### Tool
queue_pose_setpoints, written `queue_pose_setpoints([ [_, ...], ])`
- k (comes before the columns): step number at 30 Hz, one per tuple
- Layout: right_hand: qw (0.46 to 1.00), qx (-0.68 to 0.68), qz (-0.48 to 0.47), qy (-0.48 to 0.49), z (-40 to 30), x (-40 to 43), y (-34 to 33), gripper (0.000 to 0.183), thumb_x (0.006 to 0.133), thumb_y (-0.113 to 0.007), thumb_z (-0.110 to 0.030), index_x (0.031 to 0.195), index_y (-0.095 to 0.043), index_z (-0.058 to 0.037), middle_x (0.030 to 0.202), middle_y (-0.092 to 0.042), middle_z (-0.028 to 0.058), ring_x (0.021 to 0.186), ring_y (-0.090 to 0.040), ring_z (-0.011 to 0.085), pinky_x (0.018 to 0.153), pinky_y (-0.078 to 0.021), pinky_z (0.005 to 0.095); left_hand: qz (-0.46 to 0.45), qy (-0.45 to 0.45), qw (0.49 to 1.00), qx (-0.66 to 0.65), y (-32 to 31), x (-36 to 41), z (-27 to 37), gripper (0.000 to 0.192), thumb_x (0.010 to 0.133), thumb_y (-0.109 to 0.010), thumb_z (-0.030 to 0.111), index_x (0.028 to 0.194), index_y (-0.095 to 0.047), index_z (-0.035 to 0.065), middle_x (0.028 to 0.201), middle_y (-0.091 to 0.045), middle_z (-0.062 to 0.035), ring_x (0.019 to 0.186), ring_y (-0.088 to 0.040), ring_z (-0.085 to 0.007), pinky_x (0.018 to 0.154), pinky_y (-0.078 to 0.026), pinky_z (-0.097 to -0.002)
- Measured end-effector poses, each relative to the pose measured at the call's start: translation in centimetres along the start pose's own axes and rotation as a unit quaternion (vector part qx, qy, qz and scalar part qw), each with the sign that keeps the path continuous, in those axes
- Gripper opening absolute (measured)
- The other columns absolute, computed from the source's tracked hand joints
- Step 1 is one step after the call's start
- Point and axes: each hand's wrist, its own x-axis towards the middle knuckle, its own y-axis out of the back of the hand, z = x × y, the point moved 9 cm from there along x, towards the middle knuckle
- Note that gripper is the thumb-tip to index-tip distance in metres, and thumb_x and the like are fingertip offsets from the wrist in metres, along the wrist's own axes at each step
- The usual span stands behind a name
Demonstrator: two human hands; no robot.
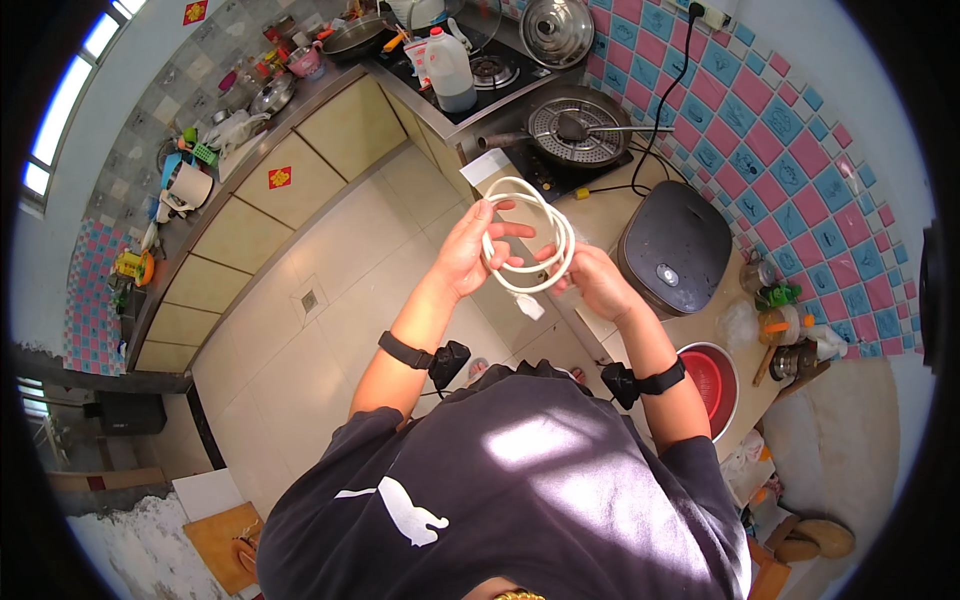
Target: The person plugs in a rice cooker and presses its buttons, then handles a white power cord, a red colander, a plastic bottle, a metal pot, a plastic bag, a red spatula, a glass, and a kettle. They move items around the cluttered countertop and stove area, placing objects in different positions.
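Note:
A white cable (534, 196) is wound in several loose loops in front of my chest. My left hand (474, 247) grips the left side of the coil, thumb near its top and fingers spread across the loops. On the other side, my right hand (596, 279) pinches the lower right of the coil. A white plug-like end (529, 306) hangs below the loops; its exact shape is too small to tell. The coil is in the air, beside the edge of the counter (600, 319).
A dark rice cooker (679, 244) stands on the right counter, behind an induction hob with a pan (577, 124). A red basin (709, 382) is nearer me. A gas stove with a plastic jug (450, 71) lies ahead. Tiled floor (360, 285) spreads left.

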Motion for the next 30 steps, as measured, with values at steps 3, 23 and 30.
queue_pose_setpoints([
  [3,0.991,-0.132,-0.025,-0.001,-0.7,-0.9,2.8,0.03,0.09,-0.047,-0.019,0.109,-0.06,0.0,0.068,-0.055,0.0008,0.062,-0.052,0.0089,0.058,-0.0413,0.0249,0.059,-0.003,0.996,0.062,1.6,-0.3,0.7,0.039,0.098,-0.037,0.039,0.116,-0.045,0.0041,0.088,-0.06,-0.0154,0.041,-0.039,-0.0063,0.057,-0.054,-0.0309],
  [23,0.966,-0.258,-0.012,-0.002,-2.2,-3.5,0.9,0.027,0.095,-0.049,-0.024,0.099,-0.057,0.0012,0.083,-0.062,0.0042,0.062,-0.053,0.0098,0.06,-0.0467,0.024,-0.02,0.079,0.918,0.388,0.8,0.0,-3.4,0.036,0.095,-0.046,0.041,0.098,-0.052,0.0056,0.083,-0.059,-0.005,0.065,-0.056,-0.01,0.06,-0.047,-0.0243],
  [30,0.978,-0.205,0.018,0.029,-2.7,-3.9,1.5,0.026,0.096,-0.048,-0.023,0.1,-0.054,0.0021,0.084,-0.063,0.0078,0.067,-0.058,0.0123,0.063,-0.0483,0.0254,-0.019,0.093,0.874,0.476,2.3,-0.8,-4.3,0.044,0.093,-0.05,0.041,0.115,-0.055,0.0037,0.102,-0.058,-0.0036,0.085,-0.056,-0.0108,0.069,-0.045,-0.0249],
])
